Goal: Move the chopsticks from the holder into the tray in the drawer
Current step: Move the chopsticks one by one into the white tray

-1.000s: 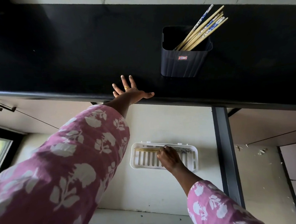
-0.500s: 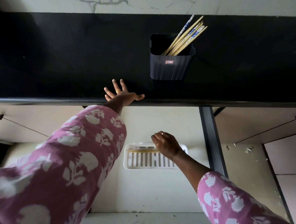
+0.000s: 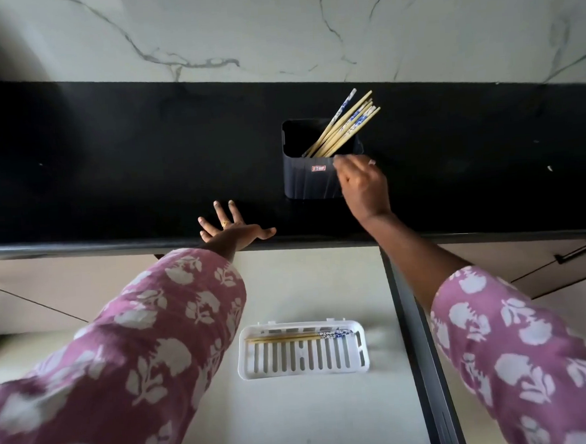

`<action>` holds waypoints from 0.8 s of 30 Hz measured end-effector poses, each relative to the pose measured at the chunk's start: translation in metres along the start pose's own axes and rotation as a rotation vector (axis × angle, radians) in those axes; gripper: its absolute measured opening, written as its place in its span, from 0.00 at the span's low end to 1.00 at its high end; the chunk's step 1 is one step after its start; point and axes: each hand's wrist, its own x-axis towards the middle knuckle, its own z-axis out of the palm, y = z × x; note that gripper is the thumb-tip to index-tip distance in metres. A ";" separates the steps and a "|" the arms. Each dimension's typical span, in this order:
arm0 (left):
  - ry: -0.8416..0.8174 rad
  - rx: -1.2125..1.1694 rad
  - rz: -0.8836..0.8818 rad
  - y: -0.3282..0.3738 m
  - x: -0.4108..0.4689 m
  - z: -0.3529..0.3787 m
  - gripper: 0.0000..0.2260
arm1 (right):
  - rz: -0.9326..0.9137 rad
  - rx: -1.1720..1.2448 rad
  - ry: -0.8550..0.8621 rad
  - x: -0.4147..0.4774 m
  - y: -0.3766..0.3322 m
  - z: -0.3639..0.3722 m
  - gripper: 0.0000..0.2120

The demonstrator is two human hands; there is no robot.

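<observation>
A black ribbed holder (image 3: pixel 311 177) stands on the black counter (image 3: pixel 110 171) with several wooden chopsticks (image 3: pixel 345 124) leaning to its right corner. My right hand (image 3: pixel 363 183) is at the holder's front right rim, fingers apart, fingertips close to the chopsticks, holding nothing. My left hand (image 3: pixel 232 227) lies flat and spread on the counter's front edge. Below, in the open drawer (image 3: pixel 309 282), a white slotted tray (image 3: pixel 303 356) holds a pair of chopsticks (image 3: pixel 298 337) along its far side.
A marble wall (image 3: pixel 273 27) rises behind the counter. The drawer's dark right side rail (image 3: pixel 419 344) runs down beside the tray. A cabinet front with a dark handle (image 3: pixel 576 256) is at the right.
My right hand has left the tray in the drawer, empty, and risen to the holder on the counter. The pair of chopsticks stays in the tray. The left hand has not moved.
</observation>
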 end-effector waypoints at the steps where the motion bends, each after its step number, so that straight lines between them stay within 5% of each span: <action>1: -0.001 0.001 -0.003 0.001 0.000 0.000 0.51 | 0.055 -0.010 -0.003 0.011 0.005 0.001 0.05; 12: -0.002 0.012 -0.024 0.003 0.004 0.000 0.51 | 1.123 0.248 -0.069 0.095 0.038 0.020 0.21; 24: 0.010 0.005 -0.019 0.001 0.010 0.003 0.51 | 1.236 0.346 -0.061 0.099 0.040 0.019 0.14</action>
